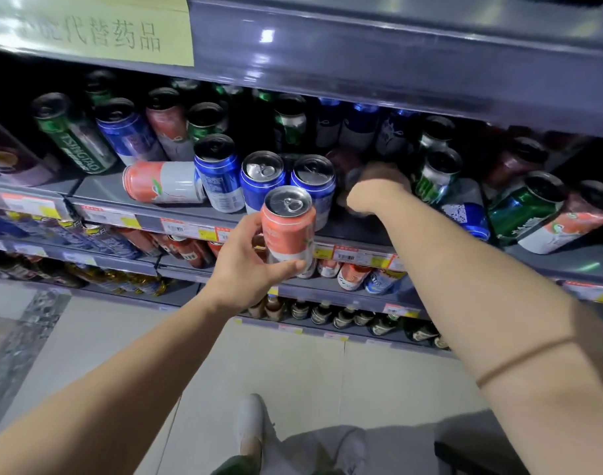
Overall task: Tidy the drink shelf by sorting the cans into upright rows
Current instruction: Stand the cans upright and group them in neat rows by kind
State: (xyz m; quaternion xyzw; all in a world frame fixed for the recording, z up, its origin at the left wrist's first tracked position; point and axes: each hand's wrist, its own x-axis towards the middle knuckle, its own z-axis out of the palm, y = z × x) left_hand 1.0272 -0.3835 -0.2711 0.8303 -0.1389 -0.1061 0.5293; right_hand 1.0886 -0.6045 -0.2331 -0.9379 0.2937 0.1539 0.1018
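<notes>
My left hand [247,265] grips an orange and white can [289,226], upright, in front of the grey drink shelf [204,214]. My right hand [375,190] reaches into the shelf and is blurred; its fingers curl round a dark reddish can [342,166] further in. Three blue cans [219,173] stand upright in the shelf's middle. Another orange and white can [163,182] lies on its side left of them. Green, blue and pink cans [98,132] stand mixed at the back left. More green and orange cans [533,207] lean at the right.
The upper shelf edge [361,53] with a yellow sign overhangs the cans. Lower shelves hold more cans [353,275] and bottles [344,317]. Price tags [187,228] line the shelf fronts. Pale floor tiles and my white shoe [252,419] are below.
</notes>
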